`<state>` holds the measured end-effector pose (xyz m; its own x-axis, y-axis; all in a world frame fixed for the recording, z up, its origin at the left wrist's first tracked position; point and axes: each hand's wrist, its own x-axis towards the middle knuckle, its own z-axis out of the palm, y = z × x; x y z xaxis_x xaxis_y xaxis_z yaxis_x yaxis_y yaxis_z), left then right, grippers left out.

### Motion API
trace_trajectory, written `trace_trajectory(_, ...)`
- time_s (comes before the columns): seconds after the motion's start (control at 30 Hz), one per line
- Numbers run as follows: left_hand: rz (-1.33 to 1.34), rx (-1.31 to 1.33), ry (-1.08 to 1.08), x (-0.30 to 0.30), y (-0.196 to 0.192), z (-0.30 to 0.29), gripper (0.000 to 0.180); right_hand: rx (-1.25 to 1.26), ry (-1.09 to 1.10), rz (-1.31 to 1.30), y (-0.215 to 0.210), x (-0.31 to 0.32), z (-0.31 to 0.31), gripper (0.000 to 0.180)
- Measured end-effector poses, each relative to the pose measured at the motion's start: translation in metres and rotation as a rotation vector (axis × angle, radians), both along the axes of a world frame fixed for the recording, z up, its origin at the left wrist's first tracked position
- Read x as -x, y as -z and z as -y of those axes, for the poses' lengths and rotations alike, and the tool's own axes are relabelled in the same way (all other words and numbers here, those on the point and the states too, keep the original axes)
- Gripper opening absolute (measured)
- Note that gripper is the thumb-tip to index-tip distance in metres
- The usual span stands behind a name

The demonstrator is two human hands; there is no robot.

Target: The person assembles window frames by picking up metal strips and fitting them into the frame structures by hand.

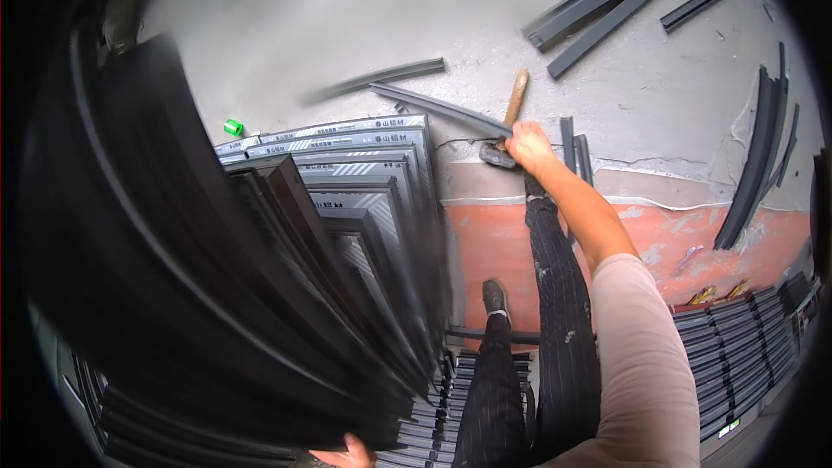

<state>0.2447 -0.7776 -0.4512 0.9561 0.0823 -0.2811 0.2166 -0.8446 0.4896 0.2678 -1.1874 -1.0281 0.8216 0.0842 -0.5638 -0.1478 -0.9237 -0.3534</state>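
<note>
My right hand (530, 146) reaches far forward, its fingers closed on the near end of a grey metal profile (442, 107) that slants away to the left. A hammer with a wooden handle (517, 94) lies on the floor right beside that hand, and the profile crosses its handle. At the lower edge, my left hand (347, 454) is partly cut off. Its thumb stands apart from stretched fingers, beside the lower ends of tall dark profiles (260, 364). These lean in a thick stack on my left, blurred toward the front.
Wrapped grey profiles (407, 156) stand behind the dark ones. Loose profile pieces (598, 13) lie at the far right, with long dark lengths (752, 165) nearer. A bundled profile stack (737, 355) is at right. A green roll (232, 127) lies far left. My feet stand on orange sheeting (477, 243).
</note>
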Motion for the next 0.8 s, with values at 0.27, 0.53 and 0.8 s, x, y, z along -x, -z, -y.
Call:
trace_trajectory(0.27,0.039,-0.224,0.144,-0.052,0.021,0.094,0.057,-0.428,0.335,-0.185,-0.219,0.128,0.017,0.053)
trace_trajectory(0.53,0.155,-0.268,0.173,-0.063,0.018,0.115,0.057,-0.490,0.792,-0.176,-0.386,0.182,-0.020,0.081)
trace_trajectory(0.8,0.369,-0.243,0.237,-0.065,0.026,0.109,0.068,-1.225,1.508,-0.294,-0.479,0.247,-0.177,0.015)
